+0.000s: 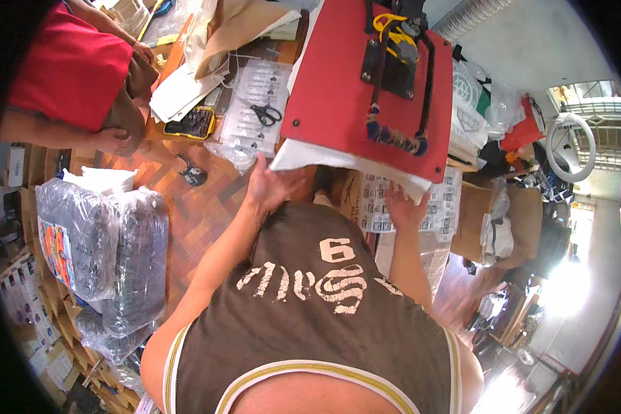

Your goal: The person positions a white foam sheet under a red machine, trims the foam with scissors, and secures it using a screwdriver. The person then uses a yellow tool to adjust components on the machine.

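In front of me stands what looks like a heat press with a flat red top [324,90] and a black bar handle [428,90]. A white sheet or pad [314,153] sticks out below its near edge. My left hand [272,185] is at the near left corner of the white layer, thumb up and fingers stretched to the right. At the near right corner is my right hand [406,207], its fingers apart beside the white edge. Whether either hand touches the white layer I cannot tell.
Black scissors [264,114] and a yellow-black bit case [191,123] lie on the table to the left. Another person in a red garment [76,69] stands at far left. Plastic-wrapped bundles [141,255] are stacked at left. A cardboard box [524,221] is on the right.
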{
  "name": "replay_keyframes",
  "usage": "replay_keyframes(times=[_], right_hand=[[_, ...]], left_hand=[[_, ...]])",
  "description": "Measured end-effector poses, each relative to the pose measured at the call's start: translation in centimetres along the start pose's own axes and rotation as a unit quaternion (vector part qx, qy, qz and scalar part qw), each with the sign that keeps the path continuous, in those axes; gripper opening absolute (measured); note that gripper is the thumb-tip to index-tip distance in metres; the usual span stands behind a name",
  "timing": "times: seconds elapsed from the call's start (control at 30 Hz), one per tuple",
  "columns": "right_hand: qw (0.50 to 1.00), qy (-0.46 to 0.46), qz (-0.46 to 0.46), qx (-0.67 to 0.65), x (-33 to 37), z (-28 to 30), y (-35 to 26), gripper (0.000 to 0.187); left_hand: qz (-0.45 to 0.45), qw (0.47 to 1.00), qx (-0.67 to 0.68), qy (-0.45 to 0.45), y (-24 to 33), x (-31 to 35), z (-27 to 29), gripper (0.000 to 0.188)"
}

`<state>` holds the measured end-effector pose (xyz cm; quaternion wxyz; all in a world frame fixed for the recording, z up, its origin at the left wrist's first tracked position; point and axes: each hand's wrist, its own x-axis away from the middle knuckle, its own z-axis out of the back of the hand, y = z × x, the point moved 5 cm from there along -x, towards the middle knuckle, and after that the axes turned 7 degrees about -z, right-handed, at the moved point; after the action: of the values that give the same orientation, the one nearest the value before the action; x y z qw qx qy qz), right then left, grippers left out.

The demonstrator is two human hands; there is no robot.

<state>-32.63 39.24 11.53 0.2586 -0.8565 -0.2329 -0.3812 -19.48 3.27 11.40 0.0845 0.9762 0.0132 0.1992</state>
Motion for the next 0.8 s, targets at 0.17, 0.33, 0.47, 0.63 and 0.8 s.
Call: replay_keyframes(times=[0.17,0.33,0.47,0.63,0.8], right_hand=[[0.986,-0.004,0.099,0.137,2.8,0.1,-6.1,0.033],[0.959,-0.266,-0.009,0.099,3.7,-2.3,-9.9,0.025],[0.991,-0.118,0.009,0.062,3.0,-6.5,-10.7,0.032],[0.993,-0.043,0.013,0.111,3.3,-6.4,-11.5,0.027],[0.98,0.001,-0.007,0.201,2.2,-6.4,-11.8,0.013]], left_hand=[[-0.13,0.957,-0.215,0.148,4.6,0.7,-1.6,0.026],[-0.103,0.983,-0.09,0.119,7.1,1.4,-8.7,0.026],[-0.134,0.987,-0.041,0.074,9.6,-1.4,-10.3,0.043],[-0.135,0.977,-0.098,0.13,10.0,-2.9,-10.3,0.043],[-0.111,0.952,-0.245,0.145,12.3,-2.6,-7.4,0.035]])
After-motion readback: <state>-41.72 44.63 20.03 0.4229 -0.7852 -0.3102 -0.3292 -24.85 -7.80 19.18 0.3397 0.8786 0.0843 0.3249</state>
